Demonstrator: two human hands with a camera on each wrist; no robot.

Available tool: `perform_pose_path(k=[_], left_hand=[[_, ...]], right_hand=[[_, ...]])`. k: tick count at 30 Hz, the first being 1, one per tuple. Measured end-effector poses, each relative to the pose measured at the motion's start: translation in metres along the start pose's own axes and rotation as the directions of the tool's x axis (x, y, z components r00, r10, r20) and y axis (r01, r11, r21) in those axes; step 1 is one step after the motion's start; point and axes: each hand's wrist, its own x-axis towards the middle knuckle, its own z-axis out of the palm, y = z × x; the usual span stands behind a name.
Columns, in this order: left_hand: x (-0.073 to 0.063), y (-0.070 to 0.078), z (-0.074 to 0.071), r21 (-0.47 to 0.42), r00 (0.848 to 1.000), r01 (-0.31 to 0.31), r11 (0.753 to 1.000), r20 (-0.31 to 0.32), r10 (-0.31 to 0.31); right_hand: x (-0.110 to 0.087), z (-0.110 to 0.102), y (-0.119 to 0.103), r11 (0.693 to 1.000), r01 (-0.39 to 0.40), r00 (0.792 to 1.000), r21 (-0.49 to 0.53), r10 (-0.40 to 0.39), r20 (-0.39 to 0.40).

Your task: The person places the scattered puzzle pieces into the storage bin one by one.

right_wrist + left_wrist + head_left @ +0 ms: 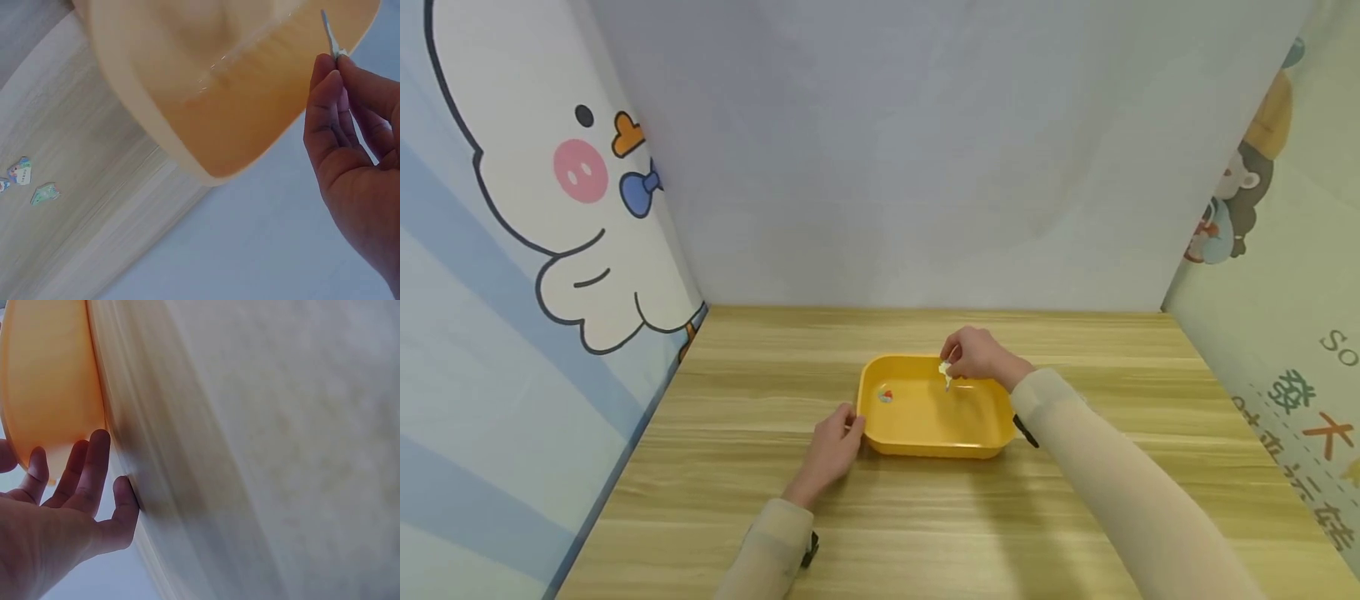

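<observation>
A yellow rectangular tray point(925, 451) sits on the wooden table. Above its far right part, my right hand point(981, 354) pinches a small, thin whitish piece point(945, 372) between thumb and fingertips. The right wrist view shows that piece point(332, 39) edge-on, with a narrow pointed end sticking up from the fingers. On the tray floor, toward the left, lies a small red and pale green piece point(886, 396). My left hand point(833, 446) rests at the tray's left side, relaxed fingers touching the outer wall point(56, 381).
In the right wrist view, small flat printed pieces point(45, 194) lie on the table beside the tray; my right sleeve point(1120, 475) covers that side in the head view. A grey-white back panel point(887, 167) rises behind the table, with cartoon-printed side panels point(497, 275) left and right.
</observation>
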Motion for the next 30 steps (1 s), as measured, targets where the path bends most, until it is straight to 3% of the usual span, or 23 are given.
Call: perform_pose_path(k=[11,19,30], left_hand=[[0.0,0.001,-0.002,-0.007,1.0,0.024,1.0,0.009,-0.024],[-0.001,0.005,-0.004,-0.011,1.0,0.019,1.0,0.006,-0.019],[0.0,0.003,-0.004,-0.006,1.0,0.026,1.0,0.008,-0.026]], right_hand=[[0.009,0.014,-0.006,1.0,0.015,1.0,0.005,-0.015,0.005],[0.015,0.029,-0.013,0.998,-0.025,0.999,0.05,0.023,0.032],[0.025,0.052,-0.028,0.997,-0.055,0.998,-0.048,0.056,0.014]])
